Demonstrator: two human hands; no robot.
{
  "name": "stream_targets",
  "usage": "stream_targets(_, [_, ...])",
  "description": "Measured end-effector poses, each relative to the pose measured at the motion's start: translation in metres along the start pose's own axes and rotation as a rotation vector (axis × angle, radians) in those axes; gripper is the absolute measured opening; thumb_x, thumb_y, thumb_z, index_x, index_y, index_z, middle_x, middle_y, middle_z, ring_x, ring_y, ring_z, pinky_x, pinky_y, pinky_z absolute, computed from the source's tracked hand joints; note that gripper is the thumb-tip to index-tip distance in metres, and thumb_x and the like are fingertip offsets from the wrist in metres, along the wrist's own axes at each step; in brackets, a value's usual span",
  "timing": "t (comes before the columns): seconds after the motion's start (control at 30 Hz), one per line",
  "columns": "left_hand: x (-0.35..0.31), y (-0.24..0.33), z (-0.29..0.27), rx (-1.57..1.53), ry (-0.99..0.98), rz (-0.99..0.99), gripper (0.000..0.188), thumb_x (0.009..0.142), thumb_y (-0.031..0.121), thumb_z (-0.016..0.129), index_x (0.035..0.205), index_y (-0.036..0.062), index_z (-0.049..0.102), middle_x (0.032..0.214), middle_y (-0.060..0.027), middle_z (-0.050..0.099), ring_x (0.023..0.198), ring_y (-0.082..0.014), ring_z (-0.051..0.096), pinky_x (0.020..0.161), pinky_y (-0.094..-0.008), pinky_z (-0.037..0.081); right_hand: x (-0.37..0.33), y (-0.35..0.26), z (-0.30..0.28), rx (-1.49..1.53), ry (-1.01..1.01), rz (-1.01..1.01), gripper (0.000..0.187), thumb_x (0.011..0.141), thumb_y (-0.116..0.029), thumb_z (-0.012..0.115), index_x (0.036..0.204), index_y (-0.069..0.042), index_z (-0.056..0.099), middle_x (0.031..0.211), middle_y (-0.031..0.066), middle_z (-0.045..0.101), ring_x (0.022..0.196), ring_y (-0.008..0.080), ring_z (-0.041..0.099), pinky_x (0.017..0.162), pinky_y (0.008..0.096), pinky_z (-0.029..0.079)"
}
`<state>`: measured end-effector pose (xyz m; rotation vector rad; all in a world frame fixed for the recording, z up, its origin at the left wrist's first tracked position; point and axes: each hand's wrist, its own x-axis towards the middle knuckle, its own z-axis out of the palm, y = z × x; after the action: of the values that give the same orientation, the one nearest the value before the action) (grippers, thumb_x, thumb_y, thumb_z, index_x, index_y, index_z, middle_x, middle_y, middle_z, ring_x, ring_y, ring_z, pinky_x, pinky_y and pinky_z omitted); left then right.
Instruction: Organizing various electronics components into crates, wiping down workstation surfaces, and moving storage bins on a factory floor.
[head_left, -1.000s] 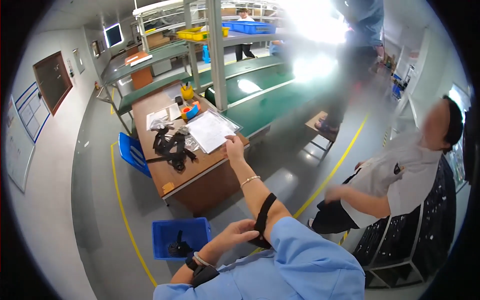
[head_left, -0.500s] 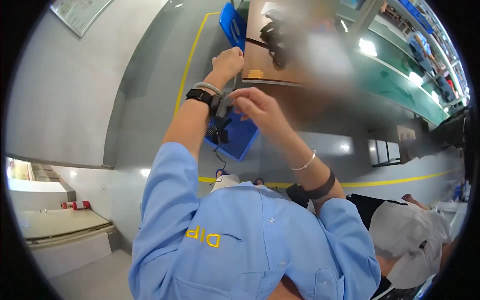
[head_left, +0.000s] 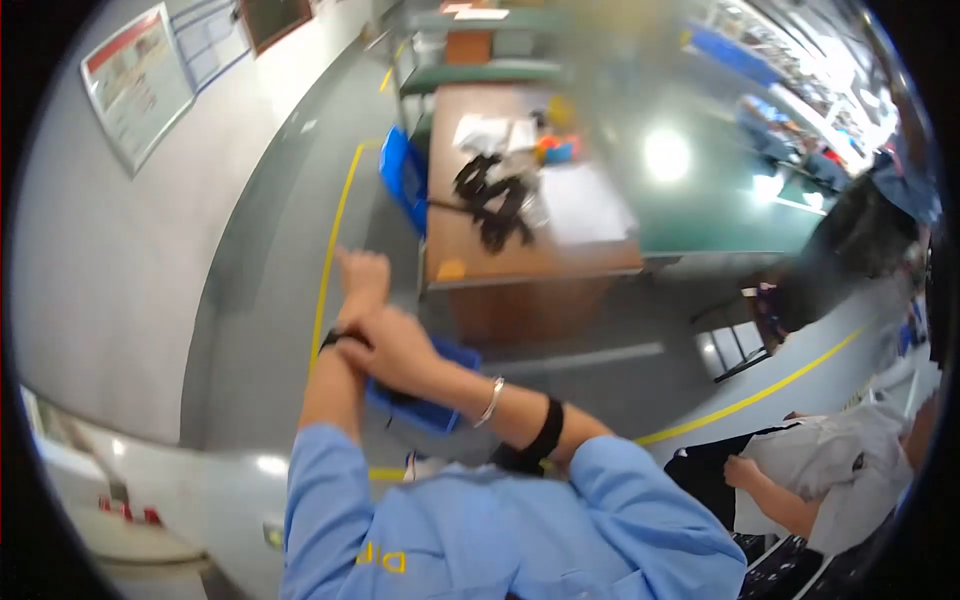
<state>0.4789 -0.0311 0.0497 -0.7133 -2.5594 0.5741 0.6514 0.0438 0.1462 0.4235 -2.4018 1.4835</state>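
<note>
My left hand [head_left: 364, 276] is stretched forward over the floor, its fingers curled in and the thumb sticking out; nothing shows in it. Round the left wrist runs a black wrist strap [head_left: 334, 340]. My right hand [head_left: 398, 350] lies across that wrist, fingers wrapped over the strap and hiding most of it. A silver bracelet [head_left: 490, 402] circles my right wrist, and a black band [head_left: 549, 428] sits higher on the same forearm. Below the hands, partly covered by them, is a blue bin [head_left: 440, 412].
Ahead stands a brown table [head_left: 450, 245] bearing a tangle of black straps [head_left: 493, 200] and white paper [head_left: 585, 205]. A blue chair [head_left: 400, 175] is at its left side. At the lower right is a person in a white top [head_left: 860, 450]. A stool [head_left: 735, 340] stands right.
The view has tilted up, showing more of the table. My right hand has closed over the left wrist strap, covering the dark box on it. Both arms sit lower and further left in view.
</note>
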Motion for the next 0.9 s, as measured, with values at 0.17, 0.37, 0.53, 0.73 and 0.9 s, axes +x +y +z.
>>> stream_targets(0.17, [-0.007, -0.005, 0.003, 0.144, -0.044, 0.020, 0.012, 0.081, 0.017, 0.053, 0.085, 0.0171, 0.065, 0.083, -0.0048, 0.065, 0.088, -0.0220, 0.060, 0.099, -0.0565, 0.026, 0.002, -0.011, -0.003, 0.074, -0.165, 0.149, 0.027, 0.077, -0.024, 0.064, 0.090, -0.002, 0.059, 0.087, 0.0178, 0.063, 0.082, 0.0334, 0.060, 0.069, 0.0401, 0.046])
stream_targets(0.37, [-0.005, 0.011, -0.015, 0.203, -0.081, 0.142, 0.011, 0.080, 0.016, 0.055, 0.085, 0.0153, 0.065, 0.082, -0.0058, 0.066, 0.087, -0.0228, 0.061, 0.101, -0.0569, 0.023, -0.004, 0.003, 0.001, 0.220, -0.185, 0.265, 0.030, 0.078, -0.023, 0.065, 0.094, -0.001, 0.052, 0.084, 0.0159, 0.061, 0.079, 0.0276, 0.061, 0.069, 0.0353, 0.047])
stream_targets(0.53, [-0.008, 0.018, -0.017, 0.129, -0.092, 0.219, 0.015, 0.083, 0.016, 0.053, 0.088, 0.0125, 0.067, 0.085, -0.0089, 0.068, 0.083, -0.0239, 0.063, 0.097, -0.0561, 0.029, -0.008, -0.009, 0.006, 0.327, -0.195, 0.209, 0.029, 0.079, -0.022, 0.065, 0.094, -0.002, 0.051, 0.084, 0.0145, 0.061, 0.078, 0.0249, 0.061, 0.070, 0.0336, 0.047])
stream_targets(0.73, [-0.001, -0.039, 0.029, -1.457, -0.193, -0.585, 0.022, 0.083, 0.020, 0.052, 0.100, 0.0098, 0.061, 0.079, -0.0069, 0.066, 0.077, -0.0200, 0.062, 0.067, -0.0427, 0.049, -0.029, -0.043, 0.002, 0.287, -0.261, 0.102, 0.026, 0.082, -0.024, 0.060, 0.093, -0.002, 0.050, 0.077, 0.0143, 0.061, 0.077, 0.0291, 0.062, 0.071, 0.0352, 0.047])
stream_targets(0.9, [0.015, -0.037, -0.013, -2.229, -0.169, -0.884, 0.023, 0.086, 0.017, 0.050, 0.108, 0.0109, 0.051, 0.094, -0.0061, 0.059, 0.082, -0.0224, 0.059, 0.068, -0.0428, 0.050, -0.026, -0.001, -0.003, 0.023, -0.122, -0.132, 0.028, 0.084, -0.031, 0.057, 0.091, -0.004, 0.052, 0.076, 0.0154, 0.062, 0.076, 0.0345, 0.061, 0.070, 0.0409, 0.046])
